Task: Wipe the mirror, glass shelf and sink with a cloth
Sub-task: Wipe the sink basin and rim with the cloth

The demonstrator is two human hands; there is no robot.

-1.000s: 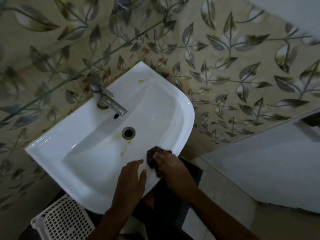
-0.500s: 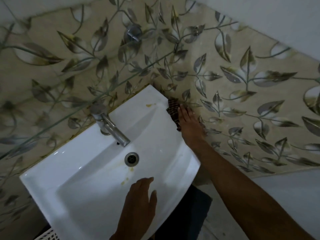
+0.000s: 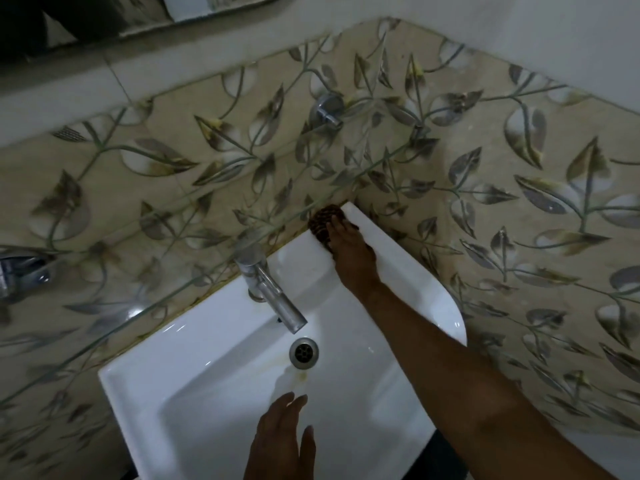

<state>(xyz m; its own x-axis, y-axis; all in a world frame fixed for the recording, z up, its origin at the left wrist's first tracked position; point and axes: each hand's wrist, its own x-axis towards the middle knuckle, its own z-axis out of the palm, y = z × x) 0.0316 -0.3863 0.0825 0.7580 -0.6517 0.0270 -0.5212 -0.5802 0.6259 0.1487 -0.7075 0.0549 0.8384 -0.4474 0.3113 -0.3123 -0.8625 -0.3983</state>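
Note:
The white sink (image 3: 207, 393) fills the lower middle of the head view. My right hand (image 3: 349, 251) reaches to its back right corner and presses a dark brown patterned cloth (image 3: 322, 220) onto the rim by the wall. My left hand (image 3: 282, 441) lies flat on the front part of the basin with the fingers together and nothing in it. A glass shelf edge (image 3: 194, 271) runs diagonally above the sink. A strip of the mirror (image 3: 104, 15) shows at the top left. Yellowish stains sit just below the drain (image 3: 304, 352).
A chrome tap (image 3: 266, 289) stands at the back of the sink, its spout over the drain. A chrome wall valve (image 3: 327, 109) sticks out of the leaf-patterned tiles above. Another chrome fitting (image 3: 20, 271) is at the left edge.
My right hand has slid the cloth from the front rim along the right edge to the back right corner. The view has tilted up, bringing the mirror into sight. My left hand stays on the basin.

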